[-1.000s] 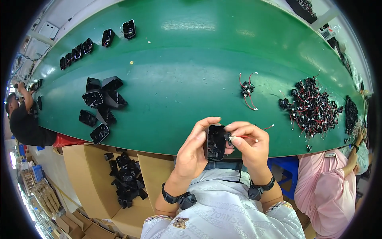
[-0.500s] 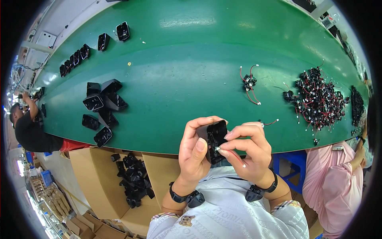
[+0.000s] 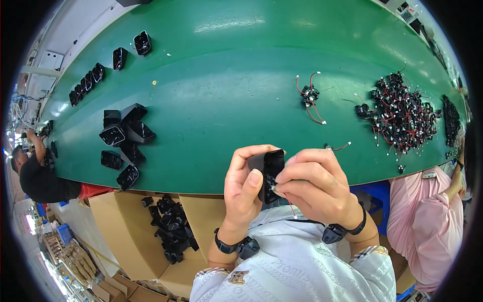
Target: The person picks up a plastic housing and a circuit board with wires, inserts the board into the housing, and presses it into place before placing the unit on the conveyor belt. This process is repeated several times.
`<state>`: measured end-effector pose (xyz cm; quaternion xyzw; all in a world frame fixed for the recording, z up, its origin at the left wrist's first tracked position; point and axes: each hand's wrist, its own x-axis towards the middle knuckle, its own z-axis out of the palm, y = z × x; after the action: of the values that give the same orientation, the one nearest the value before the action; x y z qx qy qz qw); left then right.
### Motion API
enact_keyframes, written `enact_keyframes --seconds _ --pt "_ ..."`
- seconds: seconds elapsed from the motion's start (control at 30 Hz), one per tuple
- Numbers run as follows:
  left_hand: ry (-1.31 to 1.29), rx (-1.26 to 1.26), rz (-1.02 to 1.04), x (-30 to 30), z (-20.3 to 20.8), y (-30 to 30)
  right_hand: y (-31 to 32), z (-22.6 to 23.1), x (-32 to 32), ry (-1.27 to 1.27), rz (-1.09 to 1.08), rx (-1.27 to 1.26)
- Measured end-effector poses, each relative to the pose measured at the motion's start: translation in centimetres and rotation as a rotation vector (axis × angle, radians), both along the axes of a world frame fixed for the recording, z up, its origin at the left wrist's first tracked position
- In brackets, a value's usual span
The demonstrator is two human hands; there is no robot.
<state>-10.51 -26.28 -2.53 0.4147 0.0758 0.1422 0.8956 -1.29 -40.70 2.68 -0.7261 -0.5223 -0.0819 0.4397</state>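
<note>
My left hand [image 3: 245,182] is wrapped round a black plastic housing [image 3: 274,162], held with its open side toward my right hand. My right hand [image 3: 322,183] has its thumb and fingertips pinched at the housing's opening, on a small wired part whose red wire [image 3: 290,205] hangs below the fingers. Most of that part is hidden by the fingertips and the dark inside of the housing. Both hands are above the near edge of the green table [image 3: 216,146]. Just beyond my right hand lies a small part with a red wire [image 3: 342,146].
Black housings [image 3: 143,132] lie clustered on the left, with a row of others [image 3: 119,58] farther back. Small wired parts [image 3: 402,118] form a pile on the right; a small bunch [image 3: 310,95] lies nearer. Below is a cardboard box [image 3: 121,231] of black parts. Other people sit at both sides.
My right hand's fingertips have moved slightly left, closer into the housing's opening. The red wire now hangs more steeply downward. The view has shifted a little, moving the table's items leftward in it.
</note>
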Motion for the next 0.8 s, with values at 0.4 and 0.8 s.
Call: enact_keyframes --seconds 0.4,0.8 --pt "-0.008 0.064 -0.053 -0.1 -0.8 0.3 -0.4 0.6 0.1 0.039 0.003 -0.122" --pt "-0.216 0.202 -0.009 -0.2 -1.1 -0.2 -0.9 2.4 -0.6 -0.013 -0.004 -0.158"
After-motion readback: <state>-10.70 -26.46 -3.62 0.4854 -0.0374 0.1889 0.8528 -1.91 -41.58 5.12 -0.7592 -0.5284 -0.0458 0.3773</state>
